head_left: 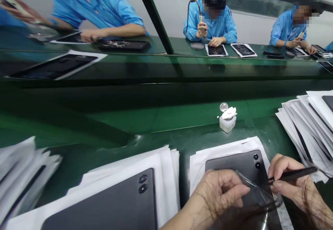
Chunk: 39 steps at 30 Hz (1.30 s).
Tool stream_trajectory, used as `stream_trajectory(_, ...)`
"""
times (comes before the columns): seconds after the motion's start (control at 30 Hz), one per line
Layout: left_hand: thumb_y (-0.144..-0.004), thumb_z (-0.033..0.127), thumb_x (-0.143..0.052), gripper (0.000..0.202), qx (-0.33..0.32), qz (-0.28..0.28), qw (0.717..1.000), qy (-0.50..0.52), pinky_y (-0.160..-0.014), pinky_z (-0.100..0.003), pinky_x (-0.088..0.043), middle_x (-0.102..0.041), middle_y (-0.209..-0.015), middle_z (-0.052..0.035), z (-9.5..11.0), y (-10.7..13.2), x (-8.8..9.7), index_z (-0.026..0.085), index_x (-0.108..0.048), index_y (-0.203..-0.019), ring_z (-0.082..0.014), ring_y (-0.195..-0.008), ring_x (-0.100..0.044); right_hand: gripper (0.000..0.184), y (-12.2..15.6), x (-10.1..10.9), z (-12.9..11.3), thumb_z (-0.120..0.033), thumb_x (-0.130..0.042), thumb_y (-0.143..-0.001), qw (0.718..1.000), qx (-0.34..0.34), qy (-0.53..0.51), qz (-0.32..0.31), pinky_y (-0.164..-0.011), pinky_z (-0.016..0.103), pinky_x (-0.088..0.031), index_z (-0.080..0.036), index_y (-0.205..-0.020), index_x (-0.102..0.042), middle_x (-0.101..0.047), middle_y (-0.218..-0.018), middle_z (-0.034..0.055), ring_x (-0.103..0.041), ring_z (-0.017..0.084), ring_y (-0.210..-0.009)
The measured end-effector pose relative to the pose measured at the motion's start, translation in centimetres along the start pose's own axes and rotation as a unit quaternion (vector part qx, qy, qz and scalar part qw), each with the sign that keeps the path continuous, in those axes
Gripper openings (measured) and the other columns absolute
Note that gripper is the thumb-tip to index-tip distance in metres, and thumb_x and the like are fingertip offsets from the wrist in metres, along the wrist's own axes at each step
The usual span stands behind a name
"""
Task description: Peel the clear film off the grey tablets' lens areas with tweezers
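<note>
- Head view: left hand pinches clear film over a dark tablet
- Right hand pinches black tweezers near the film
- White bottle stands beyond

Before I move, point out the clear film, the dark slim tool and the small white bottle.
Clear film (254, 185): head view, on its upper part, near the edge.
Dark slim tool (299, 173): head view, on its shaft.
Small white bottle (227, 124): head view, on its body below the top.
</note>
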<state>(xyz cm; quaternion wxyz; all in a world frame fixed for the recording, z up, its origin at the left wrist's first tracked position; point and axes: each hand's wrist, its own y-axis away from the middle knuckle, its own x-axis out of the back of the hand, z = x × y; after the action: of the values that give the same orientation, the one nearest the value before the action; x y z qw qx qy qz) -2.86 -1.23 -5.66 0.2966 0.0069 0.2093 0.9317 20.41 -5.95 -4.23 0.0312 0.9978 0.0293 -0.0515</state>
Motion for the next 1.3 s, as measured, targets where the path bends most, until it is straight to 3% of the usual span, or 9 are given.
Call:
stream_trajectory(0.43, -0.069, 0.074, -0.072, 0.054, -0.014, -0.016, 0.999, -0.035, -0.049, -0.027, -0.036, -0.064, -0.047, 0.0029, -0.3, -0.1, 0.0, 0.023, -0.063, -0.053, -0.0127, -0.042, -0.044, 0.01, 0.1, 0.3, -0.1, -0.036, -0.084, -0.071, 0.999, -0.03, -0.032, -0.008, -0.044, 0.031, -0.052, -0.035, -0.075, -0.075, -0.069, -0.077, 0.0016, -0.06, 0.017, -0.048)
stream_trajectory(1.1, -0.078, 0.069, -0.068, 0.049, -0.046, -0.024, 0.996, -0.069, -0.051, -0.026, -0.036, -0.068, -0.054, 0.0024, -0.4, 0.2, 0.6, 0.023, -0.071, -0.06, -0.0141, -0.049, -0.052, 0.014, 0.6, 0.2, 0.8, -0.034, -0.085, -0.069, 0.998, -0.055, -0.021, 0.007, -0.043, 0.034, -0.055, -0.033, -0.073, -0.072, -0.07, -0.073, 0.0017, -0.063, 0.02, -0.049)
stream_trajectory(1.23, -0.08, 0.069, -0.066, 0.051, -0.045, -0.023, 0.995, -0.088, -0.051, -0.026, -0.036, -0.068, -0.055, 0.0025, -0.3, 0.1, 0.5, 0.023, -0.071, -0.06, -0.0141, -0.05, -0.054, 0.013, 1.0, 0.3, 0.7, -0.037, -0.083, -0.073, 0.999, -0.04, -0.009, 0.012, -0.045, 0.035, -0.056, -0.034, -0.074, -0.071, -0.071, -0.075, 0.0019, -0.064, 0.02, -0.049)
stream_trajectory(1.3, -0.08, 0.069, -0.065, 0.05, -0.046, -0.019, 0.995, -0.091, -0.05, -0.026, -0.035, -0.067, -0.054, 0.0029, -0.4, 0.1, 0.4, 0.023, -0.07, -0.061, -0.0141, -0.049, -0.054, 0.016, 1.4, 0.4, 0.7, -0.043, -0.082, -0.073, 0.999, -0.007, 0.045, 0.021, -0.046, 0.037, -0.056, -0.035, -0.069, -0.069, -0.068, -0.07, 0.0026, -0.066, 0.023, -0.054)
